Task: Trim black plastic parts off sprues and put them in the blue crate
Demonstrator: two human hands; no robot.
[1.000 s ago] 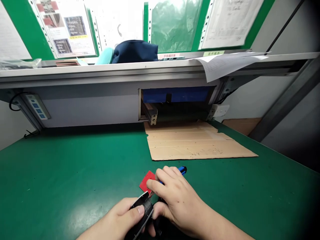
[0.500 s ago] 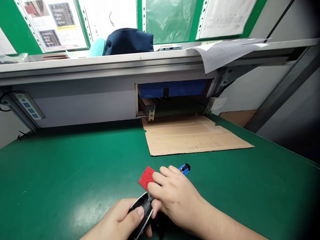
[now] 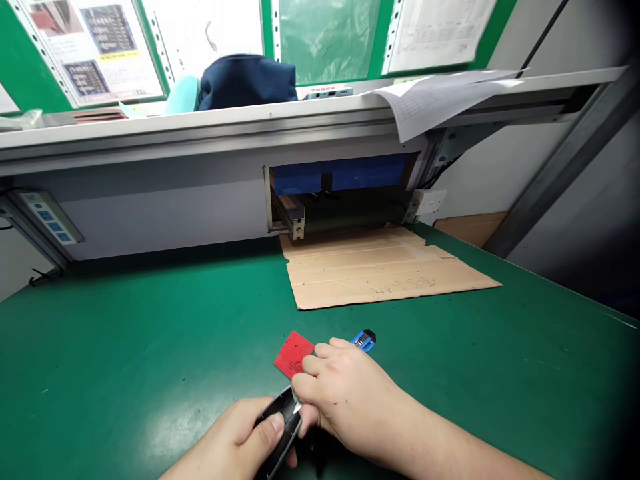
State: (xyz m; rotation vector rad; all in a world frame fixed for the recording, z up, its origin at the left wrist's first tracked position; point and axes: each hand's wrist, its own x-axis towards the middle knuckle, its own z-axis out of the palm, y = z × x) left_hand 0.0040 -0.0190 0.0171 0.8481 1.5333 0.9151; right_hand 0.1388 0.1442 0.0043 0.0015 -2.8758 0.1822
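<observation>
My left hand (image 3: 233,437) is shut around a glossy black curved shell (image 3: 280,427) with a silver edge. My right hand (image 3: 347,393) lies just above it, gripping what looks like a blue and black utility knife (image 3: 364,341), whose body mostly hides under the fingers. A small metal tip (image 3: 297,403) shows between my fingers, touching the shell's upper end. A red square pad (image 3: 293,353) with a dark marking lies on the green mat, touching the fingers of my right hand.
The green bench mat (image 3: 150,347) runs under everything. A creased cardboard sheet (image 3: 385,270) lies farther ahead. Beyond it stands a metal shelf (image 3: 200,127) holding a navy bag (image 3: 245,83) and loose papers (image 3: 440,97). A power strip (image 3: 47,217) is mounted at the left.
My right hand has slid back toward me, uncovering more of the red pad and the blue knife end. The whole scene has shifted slightly up and left in view.
</observation>
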